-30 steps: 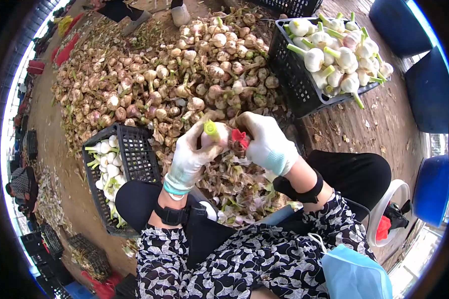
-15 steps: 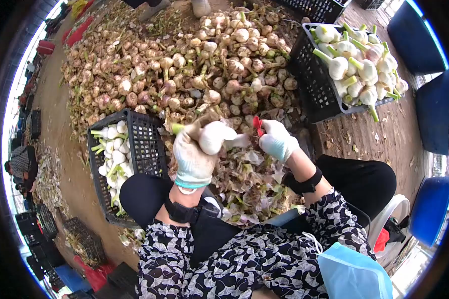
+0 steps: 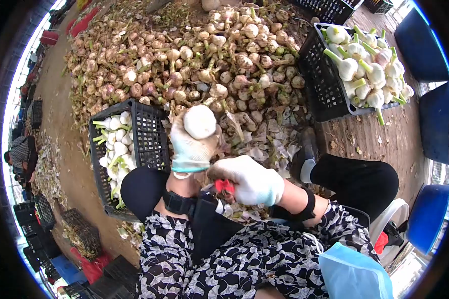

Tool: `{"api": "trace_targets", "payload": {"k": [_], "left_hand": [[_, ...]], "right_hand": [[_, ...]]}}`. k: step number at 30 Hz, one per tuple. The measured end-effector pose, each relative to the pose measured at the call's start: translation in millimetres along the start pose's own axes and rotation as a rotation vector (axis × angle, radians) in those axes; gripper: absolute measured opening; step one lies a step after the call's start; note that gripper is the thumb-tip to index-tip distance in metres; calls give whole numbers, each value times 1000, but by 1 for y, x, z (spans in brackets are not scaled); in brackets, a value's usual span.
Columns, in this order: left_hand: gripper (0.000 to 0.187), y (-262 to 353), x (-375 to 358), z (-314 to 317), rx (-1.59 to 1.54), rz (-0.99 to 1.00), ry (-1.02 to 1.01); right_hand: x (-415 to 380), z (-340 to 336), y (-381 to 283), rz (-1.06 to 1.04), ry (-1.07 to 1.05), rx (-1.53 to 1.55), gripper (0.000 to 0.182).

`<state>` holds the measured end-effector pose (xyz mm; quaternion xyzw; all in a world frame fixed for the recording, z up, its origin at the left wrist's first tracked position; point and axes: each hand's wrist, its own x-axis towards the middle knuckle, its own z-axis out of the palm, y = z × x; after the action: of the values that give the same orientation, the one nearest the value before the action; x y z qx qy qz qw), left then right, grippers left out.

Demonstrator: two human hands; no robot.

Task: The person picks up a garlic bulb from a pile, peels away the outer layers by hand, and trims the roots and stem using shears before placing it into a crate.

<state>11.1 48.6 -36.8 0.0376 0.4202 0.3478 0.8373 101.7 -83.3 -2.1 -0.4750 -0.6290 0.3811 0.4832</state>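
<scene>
My left hand [image 3: 192, 144], in a white glove with a teal cuff, is closed around a peeled white garlic bulb [image 3: 200, 122]. The bulb's round face is turned up towards me. Lower and just to the right, my gloved right hand [image 3: 249, 180] has its fingers wrapped round a small red-handled tool [image 3: 225, 187]. Most of that tool is hidden, so its kind cannot be made out. Beyond both hands spreads a big heap of unpeeled garlic [image 3: 149, 74] with stems. Loose garlic skins [image 3: 277, 142] lie on the ground below the heap.
A black crate [image 3: 152, 142] of white garlic stands left of my knee. Another black crate [image 3: 324, 89], piled with larger bulbs, is at the upper right. Blue tubs [image 3: 429, 217] line the right edge. A person [image 3: 22, 157] sits at far left. A blue face mask [image 3: 354, 271] hangs below me.
My right hand has swung down and left with the red-handled tool, close to my left wrist. The garlic bulb has turned in my left hand and is slightly higher.
</scene>
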Motion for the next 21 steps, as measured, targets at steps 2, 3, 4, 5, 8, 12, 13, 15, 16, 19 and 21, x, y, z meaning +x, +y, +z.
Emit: {"api": "trace_targets", "payload": {"k": [2,3,4,5,8,12,13,15,16,19,21], "left_hand": [[26,4,30,-35,280,159,-264],[29,1,25,-30,270,220,-256],[29,-5,-10,19,21,134,47],[32,-7,-14,22,110,84,9],[36,-25,-21,9,494,193,-146],[59,-40,-31,15,725,368,-413],[58,-34,-40,24,763,387,-319],[56,-23,-37,21,816,524,-349],[46,-19,-27,12,701,504,-291],[22,-14,-5,-20,598,457,-385],[24,-14,-3,-20,858,719,-349]], "right_hand": [[-19,-2,77,165,19,-284,8],[-16,-28,57,505,-58,-409,10],[-17,-42,57,657,-123,-593,11],[-17,-50,56,495,78,-550,16],[-2,-49,21,308,320,-213,50],[-1,-56,31,236,513,-192,36],[4,-77,21,165,695,-172,31],[-5,-146,32,122,969,-666,21],[-4,-177,17,181,1118,-1114,21],[-21,-288,18,280,1186,-1384,38],[-36,-326,29,704,736,-1706,44]]}}
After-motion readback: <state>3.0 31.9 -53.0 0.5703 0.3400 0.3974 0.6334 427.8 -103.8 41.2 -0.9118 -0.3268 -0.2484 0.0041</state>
